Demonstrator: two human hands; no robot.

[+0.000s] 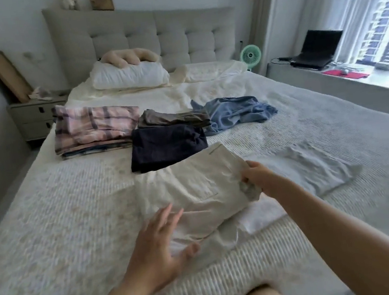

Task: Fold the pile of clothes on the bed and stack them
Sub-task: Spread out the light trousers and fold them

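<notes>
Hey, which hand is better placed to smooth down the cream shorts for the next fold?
The left hand: it is open with spread fingers over the near part of the cream folded shorts, while the right hand is busy pinching their right edge.

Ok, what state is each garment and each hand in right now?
Cream shorts: partly folded, held.
Right hand: grips the shorts' edge.
Left hand: open, over the shorts.
Plaid stack: folded.
Navy garment: folded.
Olive garment: folded.
Blue garment: crumpled, unfolded.
</notes>
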